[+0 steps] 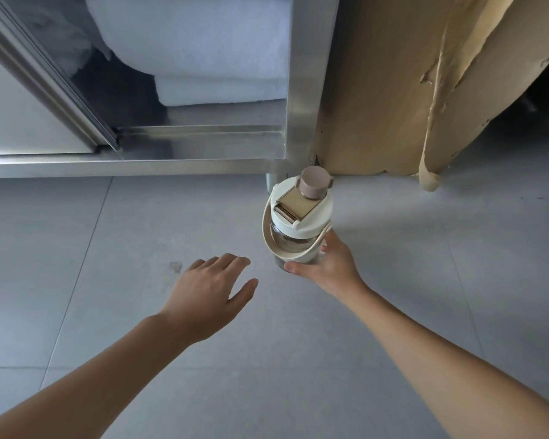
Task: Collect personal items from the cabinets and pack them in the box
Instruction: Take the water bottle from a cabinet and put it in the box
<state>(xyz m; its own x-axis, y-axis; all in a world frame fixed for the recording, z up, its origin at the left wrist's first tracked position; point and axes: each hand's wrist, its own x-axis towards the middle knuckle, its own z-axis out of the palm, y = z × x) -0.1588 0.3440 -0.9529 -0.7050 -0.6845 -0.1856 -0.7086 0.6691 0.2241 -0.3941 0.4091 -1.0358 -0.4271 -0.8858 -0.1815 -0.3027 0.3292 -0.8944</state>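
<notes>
Down by the floor, in front of the cabinet's right corner, I hold a water bottle [298, 217] upright in my right hand [327, 264]. My fingers and thumb [290, 267] curl round the lower part of its clear body, the thumb on the near side. The bottle has a cream lid [311, 221], a tan flip cover [293, 204] on top of it and a round mauve cap [314, 182] at the far edge. A cream carry strap [268, 245] loops down loosely from the lid on the left side and crosses just above my thumb.

My left hand [210, 289] hangs open to the left of the bottle, palm down, fingers loosely spread. It is near the bottle but not touching it, and it holds nothing.

Beneath both hands lies a floor [124, 236] of large grey tiles with thin joints and a small dark smudge [175, 267] just beyond my left fingers. At the far side stands a stainless steel cabinet [298, 90] on a short round leg [270, 182]. Its sliding door [29, 115] is pushed to the left, and folded white bedding [197, 52] is stacked inside. Just to the right of the cabinet stands a brown cardboard box [377, 90], its wall close against the steel post, with a strip of tan tape [431, 128] peeling down its side. The bottle is outside the box, near its lower left corner.
</notes>
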